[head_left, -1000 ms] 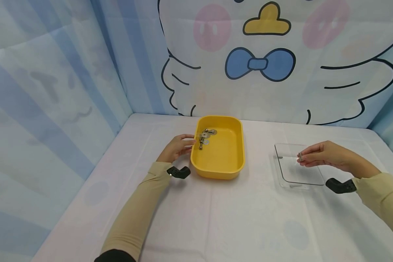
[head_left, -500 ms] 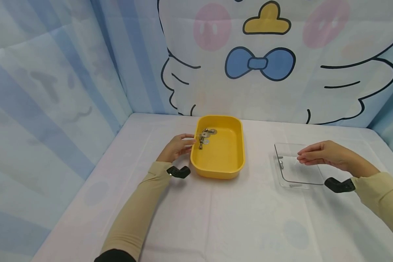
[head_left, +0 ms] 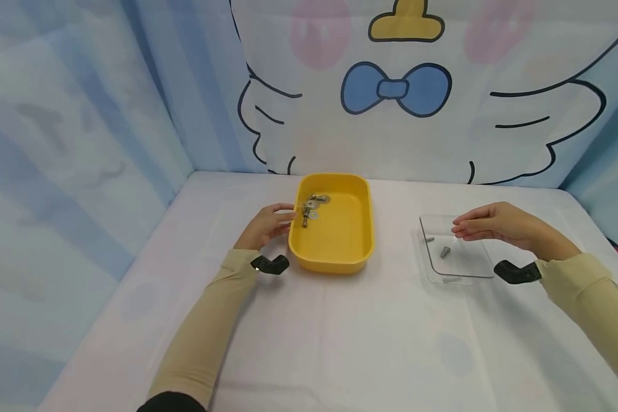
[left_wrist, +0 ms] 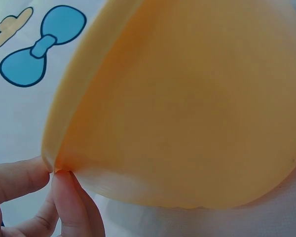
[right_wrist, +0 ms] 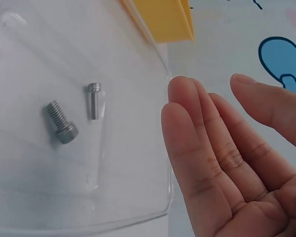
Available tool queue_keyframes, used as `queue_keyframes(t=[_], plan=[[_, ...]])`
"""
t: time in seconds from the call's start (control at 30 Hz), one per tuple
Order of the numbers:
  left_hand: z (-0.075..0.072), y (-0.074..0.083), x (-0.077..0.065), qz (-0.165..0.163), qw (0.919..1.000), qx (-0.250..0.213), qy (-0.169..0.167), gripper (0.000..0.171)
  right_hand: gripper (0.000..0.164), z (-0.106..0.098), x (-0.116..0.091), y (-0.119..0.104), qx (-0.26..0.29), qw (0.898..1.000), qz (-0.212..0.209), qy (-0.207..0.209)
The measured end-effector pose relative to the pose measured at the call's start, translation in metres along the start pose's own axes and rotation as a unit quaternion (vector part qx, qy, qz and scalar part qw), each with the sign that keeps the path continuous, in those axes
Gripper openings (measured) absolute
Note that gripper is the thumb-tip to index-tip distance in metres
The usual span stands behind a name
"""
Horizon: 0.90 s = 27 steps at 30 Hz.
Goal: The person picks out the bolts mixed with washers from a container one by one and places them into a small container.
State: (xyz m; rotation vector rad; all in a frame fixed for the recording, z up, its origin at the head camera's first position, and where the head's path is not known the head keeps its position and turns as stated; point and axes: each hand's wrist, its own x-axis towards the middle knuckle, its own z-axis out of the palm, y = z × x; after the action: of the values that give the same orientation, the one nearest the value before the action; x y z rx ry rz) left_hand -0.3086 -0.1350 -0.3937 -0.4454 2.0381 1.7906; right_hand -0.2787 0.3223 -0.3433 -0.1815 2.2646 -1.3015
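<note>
My left hand [head_left: 266,226] pinches the left rim of a yellow plastic tub [head_left: 335,266]; the left wrist view shows the finger and thumb at the tub's edge [left_wrist: 69,103]. Silvery bolts [head_left: 306,217] and flat washers [head_left: 313,215] lie bunched at the tub's left side. Over a clear plastic box [head_left: 468,263] my right hand [head_left: 504,226] hovers, holding nothing, its thumb parted from the fingers in the right wrist view. Inside the box lie a thick socket-head bolt [right_wrist: 60,123] and a thinner one [right_wrist: 94,101]. Part of a third shows at that view's left edge.
A white cloth [head_left: 381,332] covers the table under both containers. Behind it hangs a printed curtain [head_left: 391,149] with a blue bow tie, and a blue striped curtain [head_left: 82,171] runs along the left.
My right hand has let go of a bolt, which dropped into the clear box, and its fingers have loosened. The left hand stays at the tub. The head view has shifted slightly.
</note>
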Motion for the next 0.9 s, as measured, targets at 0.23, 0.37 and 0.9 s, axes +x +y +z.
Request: queue_keyframes(t=[0.23,0.37,0.9], plan=[[-0.01,0.004,-0.001,0.007,1.0,0.005,0.003,0.047,0.025,0.005,0.015,-0.032,0.018,0.999,-0.025,-0.009],[-0.011,0.008,-0.001,0.014,0.9999,-0.001,0.001,0.047,0.031,0.011,0.022,-0.052,0.022,0.999,-0.035,-0.006],[-0.001,-0.001,0.003,-0.003,1.0,-0.002,0.0,0.046,0.042,0.063,0.066,-0.097,0.124,0.992,-0.022,-0.015]])
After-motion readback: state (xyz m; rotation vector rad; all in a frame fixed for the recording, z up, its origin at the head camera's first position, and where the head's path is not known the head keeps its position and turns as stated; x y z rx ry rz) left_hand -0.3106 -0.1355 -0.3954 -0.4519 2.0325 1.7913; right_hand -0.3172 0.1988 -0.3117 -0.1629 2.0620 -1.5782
